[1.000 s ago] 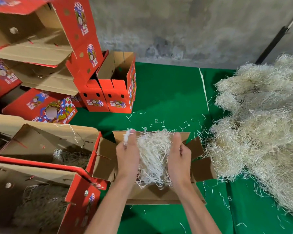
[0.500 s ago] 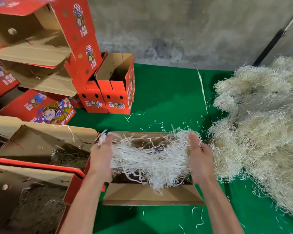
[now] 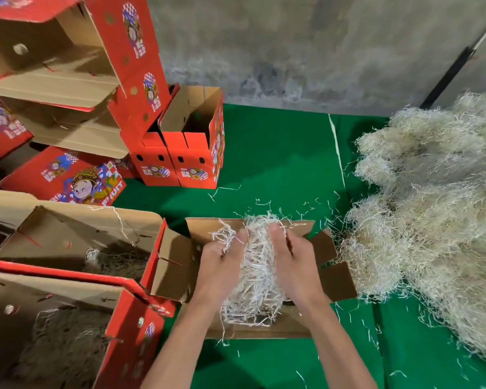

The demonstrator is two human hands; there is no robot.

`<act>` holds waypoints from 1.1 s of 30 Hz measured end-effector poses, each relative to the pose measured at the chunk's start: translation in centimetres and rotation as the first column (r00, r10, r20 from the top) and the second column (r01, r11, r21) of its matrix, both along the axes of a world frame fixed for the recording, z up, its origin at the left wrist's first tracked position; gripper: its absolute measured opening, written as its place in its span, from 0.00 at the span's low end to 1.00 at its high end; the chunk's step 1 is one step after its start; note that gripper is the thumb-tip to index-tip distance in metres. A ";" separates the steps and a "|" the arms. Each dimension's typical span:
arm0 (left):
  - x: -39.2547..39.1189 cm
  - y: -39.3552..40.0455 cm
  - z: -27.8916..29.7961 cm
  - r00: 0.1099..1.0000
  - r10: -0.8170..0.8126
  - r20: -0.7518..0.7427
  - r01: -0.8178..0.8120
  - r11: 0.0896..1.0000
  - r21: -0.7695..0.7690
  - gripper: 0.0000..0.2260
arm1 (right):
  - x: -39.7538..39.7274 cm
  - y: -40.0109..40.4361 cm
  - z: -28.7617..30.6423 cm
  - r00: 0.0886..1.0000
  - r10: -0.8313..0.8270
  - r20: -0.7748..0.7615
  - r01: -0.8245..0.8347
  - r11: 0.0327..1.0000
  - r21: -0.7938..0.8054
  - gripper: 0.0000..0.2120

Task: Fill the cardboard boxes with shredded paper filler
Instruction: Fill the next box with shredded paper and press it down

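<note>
Head camera, and nearest to us at lower centre of the frame both forearms reach in. Our left hand (image 3: pixel 222 265) and right hand (image 3: pixel 293 262) press a wad of shredded paper (image 3: pixel 257 273) between them, fingers curled into the strands on either side, squeezing the bundle narrow. It sits over the open cardboard box (image 3: pixel 331 279) at centre frame, its flaps splayed outward. We'd judge this the packing step: we want to push the wad down to the box floor and spread it toward the corners rather than leave a tall lump, keeping loose strands inside the flaps. At lower left, two filled boxes (image 3: pixel 68 327) already hold filler. Further out on the right of the frame the big filler pile (image 3: pixel 432 206) lies on the green mat (image 3: pixel 278 164), just beside the box. At upper left, empty red boxes (image 3: pixel 191 147) stand stacked by the wall.
</note>
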State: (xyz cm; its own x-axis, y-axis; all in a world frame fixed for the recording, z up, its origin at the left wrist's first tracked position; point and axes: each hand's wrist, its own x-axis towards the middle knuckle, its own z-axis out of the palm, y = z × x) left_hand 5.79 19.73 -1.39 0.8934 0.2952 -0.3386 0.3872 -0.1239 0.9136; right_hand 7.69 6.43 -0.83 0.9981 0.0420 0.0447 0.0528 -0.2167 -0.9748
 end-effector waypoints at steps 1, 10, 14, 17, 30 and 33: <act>0.0 0.5 -0.1 1.000 -0.003 -0.017 0.003 1.000 -0.006 0.21 | 0.2 -0.5 -0.1 1.000 -0.013 -0.008 0.013 1.000 -0.024 0.23; 1.1 6.2 0.6 0.955 0.136 -0.263 -0.185 0.968 -0.171 0.39 | 0.5 -4.4 0.1 0.984 0.039 -0.173 -0.032 0.998 0.046 0.27; 0.8 5.1 0.0 0.944 0.066 -0.323 -0.170 0.937 -0.306 0.37 | 0.1 -3.3 -1.7 0.894 0.263 -0.362 -0.303 0.951 -0.057 0.27; 0.7 6.1 -0.8 0.951 0.088 -0.298 -0.241 0.814 -0.529 0.24 | 0.2 -3.4 -2.5 0.705 0.369 -0.606 -0.570 0.803 -0.174 0.59; 1.1 4.4 -1.9 0.906 -0.134 -0.402 0.043 0.973 -0.225 0.36 | -0.1 -3.8 -1.1 0.795 0.207 -0.570 0.077 0.898 0.434 0.30; 1.3 3.8 -1.3 0.906 -0.234 -0.353 0.005 0.839 -0.544 0.36 | -0.1 -3.3 -0.2 0.795 0.213 -0.568 0.097 0.880 0.465 0.32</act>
